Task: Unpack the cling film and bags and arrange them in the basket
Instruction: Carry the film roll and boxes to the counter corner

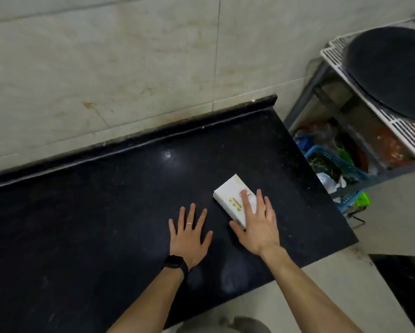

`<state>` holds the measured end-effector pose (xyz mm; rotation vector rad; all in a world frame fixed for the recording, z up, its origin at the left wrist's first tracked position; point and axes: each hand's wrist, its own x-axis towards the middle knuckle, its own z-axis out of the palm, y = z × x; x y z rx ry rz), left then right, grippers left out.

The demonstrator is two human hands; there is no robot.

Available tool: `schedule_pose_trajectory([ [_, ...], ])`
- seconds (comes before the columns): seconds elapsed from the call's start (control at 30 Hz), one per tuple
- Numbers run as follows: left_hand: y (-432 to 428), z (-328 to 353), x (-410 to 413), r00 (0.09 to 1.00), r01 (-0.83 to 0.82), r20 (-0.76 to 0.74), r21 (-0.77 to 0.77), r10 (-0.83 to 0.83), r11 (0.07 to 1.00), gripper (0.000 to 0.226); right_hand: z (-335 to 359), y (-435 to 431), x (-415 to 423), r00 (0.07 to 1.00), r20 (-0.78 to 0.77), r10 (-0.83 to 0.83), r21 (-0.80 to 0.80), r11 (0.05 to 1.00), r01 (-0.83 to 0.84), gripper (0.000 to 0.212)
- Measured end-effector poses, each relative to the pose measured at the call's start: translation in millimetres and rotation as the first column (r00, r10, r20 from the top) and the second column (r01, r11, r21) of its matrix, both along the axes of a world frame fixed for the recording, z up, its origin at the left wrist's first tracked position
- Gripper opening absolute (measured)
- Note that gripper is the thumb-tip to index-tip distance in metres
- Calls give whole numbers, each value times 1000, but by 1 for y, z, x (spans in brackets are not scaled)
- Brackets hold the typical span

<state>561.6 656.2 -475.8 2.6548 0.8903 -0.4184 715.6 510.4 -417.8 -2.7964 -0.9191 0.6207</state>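
A small white box (pixel 230 193) with green and orange print lies on the black countertop (pixel 105 212), near its right end. My right hand (pixel 256 224) lies flat on the box's near end, fingers straight and spread. My left hand (pixel 189 236) rests flat on the counter just left of the box, fingers spread, a ring on one finger and a dark band on the wrist. A blue basket (pixel 331 159) sits on the lower level of a rack to the right of the counter.
A grey metal rack (pixel 305 102) stands beside the counter's right edge. On its white slatted top shelf (pixel 405 135) sits a large dark round pan (pixel 391 68). Bags and greens fill the lower level around the basket. A tiled wall (pixel 105 68) backs the counter.
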Motion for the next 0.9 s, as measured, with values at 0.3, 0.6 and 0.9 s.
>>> schedule_pose_trajectory([
  [0.3, -3, -9, -2, 1000, -19, -4, -10, 19, 1000, 67, -10, -8, 4, 999, 7, 38, 103, 994, -39, 90],
  [0.6, -11, 59, -29, 922, -373, 109, 3, 371, 928, 59, 23, -14, 14, 959, -170, 226, 307, 937, -166, 81],
  [0.9, -49, 138, -175, 584, -804, 240, 41, 775, 593, 58, 81, 41, -90, 697, -61, 714, 431, 649, -627, 80],
])
